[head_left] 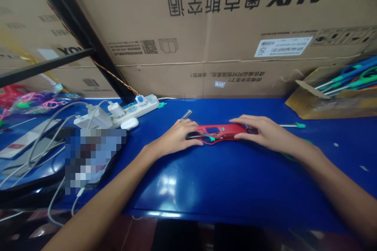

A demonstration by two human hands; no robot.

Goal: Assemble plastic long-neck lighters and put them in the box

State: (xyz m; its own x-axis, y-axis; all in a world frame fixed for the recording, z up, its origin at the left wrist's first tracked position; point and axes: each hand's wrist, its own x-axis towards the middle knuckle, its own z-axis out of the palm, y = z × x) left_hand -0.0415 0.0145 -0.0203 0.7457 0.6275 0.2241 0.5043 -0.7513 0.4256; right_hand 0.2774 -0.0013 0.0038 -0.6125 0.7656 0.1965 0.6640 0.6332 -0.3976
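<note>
A red long-necked lighter body [222, 130] lies across the blue table, with a green trigger [209, 138] and inner parts showing at its left half. My left hand [176, 137] is closed at its left end, around a dark part; a clear plastic piece [187, 114] pokes out beyond its fingers. My right hand [262, 131] grips the right end between thumb and fingers. Past that hand extends a metal rod [287, 125] with a green tip; whether it joins the red body is hidden. A green piece [290, 157] shows partly behind my right forearm.
A cardboard box [338, 104] of lighters with metal tubes stands at the right. On the left are a power strip [138, 108] with plugged chargers, a white earphone case [129, 123], cables and a phone with a blurred screen [91, 160]. A large carton [206, 47] walls off the back.
</note>
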